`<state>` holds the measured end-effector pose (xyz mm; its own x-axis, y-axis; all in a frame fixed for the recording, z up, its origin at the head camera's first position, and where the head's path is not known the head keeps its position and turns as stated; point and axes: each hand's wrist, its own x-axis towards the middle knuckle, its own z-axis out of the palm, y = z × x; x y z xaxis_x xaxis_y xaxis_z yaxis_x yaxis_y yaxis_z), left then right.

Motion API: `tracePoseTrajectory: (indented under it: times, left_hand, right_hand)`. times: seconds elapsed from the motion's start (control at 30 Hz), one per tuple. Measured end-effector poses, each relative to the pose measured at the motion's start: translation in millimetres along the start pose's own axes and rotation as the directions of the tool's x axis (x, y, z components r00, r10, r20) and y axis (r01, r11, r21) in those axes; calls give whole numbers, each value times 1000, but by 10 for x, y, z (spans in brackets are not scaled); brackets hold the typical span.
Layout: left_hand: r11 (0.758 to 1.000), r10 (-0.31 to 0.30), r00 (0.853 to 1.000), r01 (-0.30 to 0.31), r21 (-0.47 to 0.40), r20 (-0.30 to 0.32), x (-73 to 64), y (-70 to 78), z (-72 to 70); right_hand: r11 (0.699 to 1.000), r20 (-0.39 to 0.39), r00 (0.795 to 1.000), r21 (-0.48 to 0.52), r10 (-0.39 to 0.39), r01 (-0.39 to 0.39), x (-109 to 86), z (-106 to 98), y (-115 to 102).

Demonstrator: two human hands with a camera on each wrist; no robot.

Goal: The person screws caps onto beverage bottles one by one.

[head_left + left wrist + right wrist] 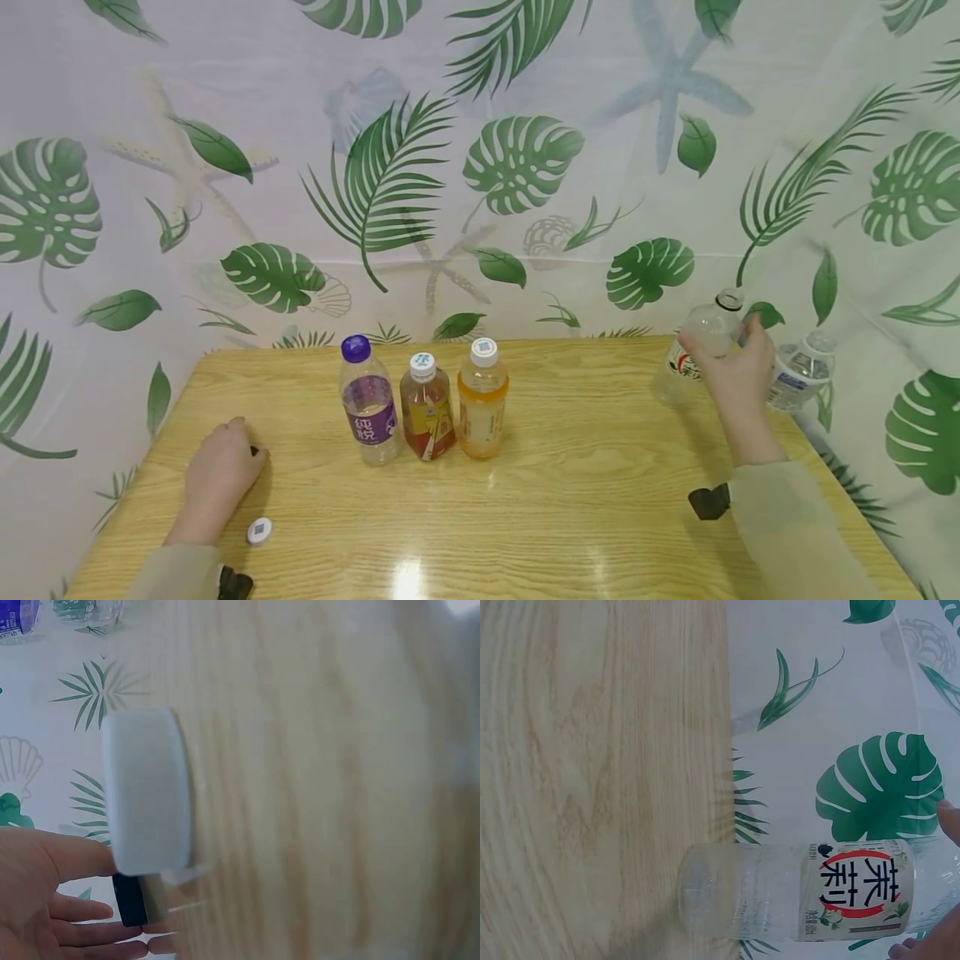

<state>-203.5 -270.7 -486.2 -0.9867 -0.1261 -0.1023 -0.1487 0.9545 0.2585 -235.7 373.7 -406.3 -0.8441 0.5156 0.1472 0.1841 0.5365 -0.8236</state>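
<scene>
My right hand grips an uncapped clear plastic bottle by its upper part at the far right of the table. The bottle leans slightly; its white label with a red ring and dark characters shows in the right wrist view. My left hand is down at the table's left side, its fingers extended and fingertips at the tabletop. A small black cap stands between thumb and fingers. Closer to me lies a white bottle cap, which looms large in the left wrist view.
In a row at the middle stand a purple-capped bottle, a white-capped bottle of brown drink and an orange-tinted bottle. Another uncapped clear bottle stands right of my right hand. Leaf-patterned cloth hangs behind the wooden table.
</scene>
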Motion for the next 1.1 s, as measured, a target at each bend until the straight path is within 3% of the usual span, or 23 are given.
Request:
tracePoseTrajectory:
  times: [0.3, 0.5, 0.83, 1.1]
  left_hand:
    - [999, -13, 1000, 13, 41, -4, -48, -1, -26]
    - [998, -35, 999, 33, 52, 35, -85, 16, -81]
    - [995, -65, 990, 55, 83, 123, -96, 19, -159]
    - [998, -50, 992, 45, 51, 113, -100, 8, -165]
  right_hand:
    - [1000, 5, 1000, 13, -6, 6, 77, 97, 180]
    - [996, -17, 1000, 82, -22, 24, 66, 141, 204]
    - [986, 103, 988, 113, 112, -123, 129, 180, 265]
    - [986, 64, 989, 92, 132, -138, 118, 241, 334]
